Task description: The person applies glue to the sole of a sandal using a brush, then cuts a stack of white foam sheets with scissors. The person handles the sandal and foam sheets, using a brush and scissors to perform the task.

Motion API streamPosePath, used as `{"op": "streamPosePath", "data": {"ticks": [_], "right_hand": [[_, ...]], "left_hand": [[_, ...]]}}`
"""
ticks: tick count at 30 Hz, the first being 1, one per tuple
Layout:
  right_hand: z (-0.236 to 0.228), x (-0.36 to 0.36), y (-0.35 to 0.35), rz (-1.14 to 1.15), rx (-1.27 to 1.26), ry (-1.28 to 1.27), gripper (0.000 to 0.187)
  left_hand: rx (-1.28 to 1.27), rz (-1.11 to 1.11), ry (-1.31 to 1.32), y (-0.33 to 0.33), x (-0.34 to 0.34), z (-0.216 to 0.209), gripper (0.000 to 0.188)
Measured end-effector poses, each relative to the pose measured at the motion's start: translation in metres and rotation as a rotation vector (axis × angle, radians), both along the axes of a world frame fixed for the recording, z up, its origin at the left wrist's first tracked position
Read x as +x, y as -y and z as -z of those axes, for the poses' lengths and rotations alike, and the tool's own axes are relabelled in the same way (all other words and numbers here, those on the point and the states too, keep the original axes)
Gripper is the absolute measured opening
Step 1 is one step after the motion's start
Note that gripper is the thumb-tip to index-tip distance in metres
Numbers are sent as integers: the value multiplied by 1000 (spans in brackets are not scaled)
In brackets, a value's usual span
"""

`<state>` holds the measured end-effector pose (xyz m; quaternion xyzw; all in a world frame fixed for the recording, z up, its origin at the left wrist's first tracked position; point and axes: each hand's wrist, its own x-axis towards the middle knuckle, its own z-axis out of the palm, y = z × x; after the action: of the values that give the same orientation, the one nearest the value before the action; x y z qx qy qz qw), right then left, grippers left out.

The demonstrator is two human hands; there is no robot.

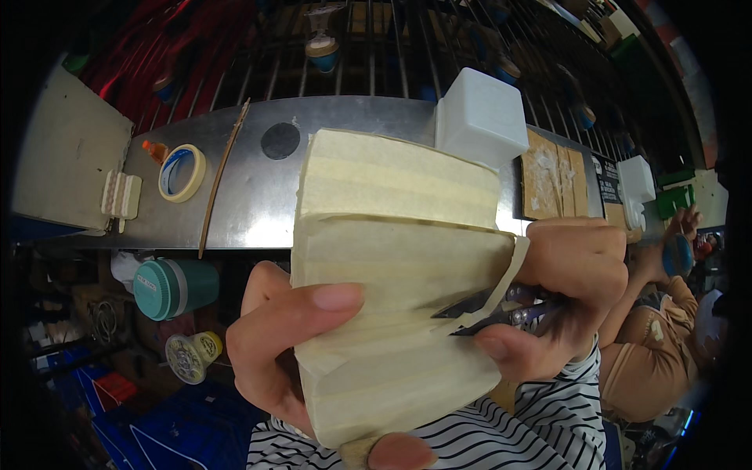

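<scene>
A blocky form covered in cream masking tape [399, 251] fills the middle of the view, held up in front of the steel table. My left hand [270, 337] is closed around its left side, thumb lying on the taped face, with a fingertip showing under the lower edge. In my right hand [576, 270] is a small pair of dark-bladed scissors [464, 304], their tips parted against the right part of the taped face. A narrow loose strip of tape [509, 270] crosses the blades. My fingers hide most of the scissors' handles.
On the steel table [258, 205] lie a masking tape roll [188, 193], a thin stick [222, 176], a dark disc [280, 141], a white container [482, 113] and cardboard [554, 184]. Below stand a teal canister [176, 288] and a plastic cup [188, 359]. Another person [654, 352] sits at right.
</scene>
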<state>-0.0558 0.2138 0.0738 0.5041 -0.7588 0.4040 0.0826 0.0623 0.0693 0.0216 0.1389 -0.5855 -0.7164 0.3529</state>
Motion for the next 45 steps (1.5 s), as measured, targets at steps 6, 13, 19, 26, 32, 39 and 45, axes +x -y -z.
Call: {"op": "streamPosePath", "data": {"ticks": [6, 13, 19, 26, 32, 39, 45], "right_hand": [[1, -1, 4, 4, -14, -31, 58], [-2, 0, 0, -27, -1, -65, 59], [-1, -1, 5, -32, -40, -103, 56], [-2, 7, -1, -28, 36, -132, 56], [10, 6, -9, 165, -338, -24, 56], [7, 13, -1, 335, -568, 343, 46], [-2, 14, 11, 196, -91, -8, 39]], "left_hand": [[-7, 47, 9, 6, 3, -1, 87], [-18, 75, 15, 5, 5, -1, 86], [-32, 96, 23, 6, 4, 1, 86], [-35, 110, 26, 4, 6, 0, 86], [-25, -11, -21, 8, 3, -2, 86], [-15, -165, -143, 19, -8, 5, 87], [-295, -71, -184, 31, -12, 16, 69]]}}
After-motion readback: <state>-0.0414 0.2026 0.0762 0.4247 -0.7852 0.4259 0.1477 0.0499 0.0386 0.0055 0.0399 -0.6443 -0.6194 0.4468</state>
